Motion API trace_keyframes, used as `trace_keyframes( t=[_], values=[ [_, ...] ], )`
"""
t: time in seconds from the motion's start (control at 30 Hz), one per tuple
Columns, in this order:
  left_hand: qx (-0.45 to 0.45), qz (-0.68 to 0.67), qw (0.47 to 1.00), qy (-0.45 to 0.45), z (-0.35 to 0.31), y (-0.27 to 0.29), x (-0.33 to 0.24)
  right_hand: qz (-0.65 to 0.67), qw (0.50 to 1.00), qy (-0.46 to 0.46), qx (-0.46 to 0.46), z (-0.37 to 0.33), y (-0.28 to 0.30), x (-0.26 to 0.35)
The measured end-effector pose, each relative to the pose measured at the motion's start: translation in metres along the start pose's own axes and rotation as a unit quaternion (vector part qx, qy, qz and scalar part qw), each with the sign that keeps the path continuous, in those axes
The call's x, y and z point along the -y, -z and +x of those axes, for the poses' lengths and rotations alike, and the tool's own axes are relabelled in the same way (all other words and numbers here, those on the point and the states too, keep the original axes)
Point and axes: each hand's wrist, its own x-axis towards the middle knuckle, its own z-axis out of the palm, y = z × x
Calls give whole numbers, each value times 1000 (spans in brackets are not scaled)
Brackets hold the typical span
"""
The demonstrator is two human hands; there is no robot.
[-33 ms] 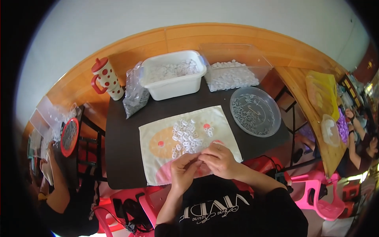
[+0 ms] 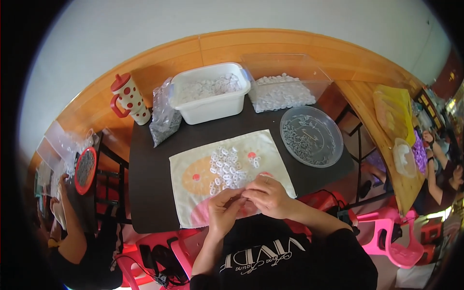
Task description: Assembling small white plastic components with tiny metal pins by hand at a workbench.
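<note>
My left hand (image 2: 224,208) and my right hand (image 2: 269,197) meet over the near edge of a patterned cloth (image 2: 275,150). Thumbs and fingertips of both are pinched together; whatever lies between them is too small to make out. Just beyond the fingers spreads a pile of small white oval plastic pieces with holes (image 2: 226,164). A few similar pieces (image 2: 256,162) lie apart, to the right of the pile.
On the dark table (image 2: 150,193) stand a white tub (image 2: 212,112) of white pieces, a clear box (image 2: 285,94) of white pieces, a round clear tray (image 2: 311,137) of small thin greyish pieces, a plastic bag (image 2: 164,116) and a red-dotted tumbler (image 2: 131,101). People work at both sides.
</note>
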Motion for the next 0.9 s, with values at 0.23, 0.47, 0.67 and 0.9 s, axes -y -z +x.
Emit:
trace_keyframes(
  t=[0.23, 0.47, 0.67, 0.9],
  values=[
    [-38, 62, 997, 40, -7, 2, 7, -136, 988, -79, -2, 3, 93, -49],
    [-55, 105, 986, -119, 0, -3, 21, -313, 887, -324, 105, -52, 176, -136],
    [-39, 116, 985, -125, -2, 1, 16, -366, 868, -284, 181, -57, 162, -141],
    [-90, 78, 992, -41, -5, 4, 14, -423, 842, -203, 265, -53, 153, -151]
  ],
)
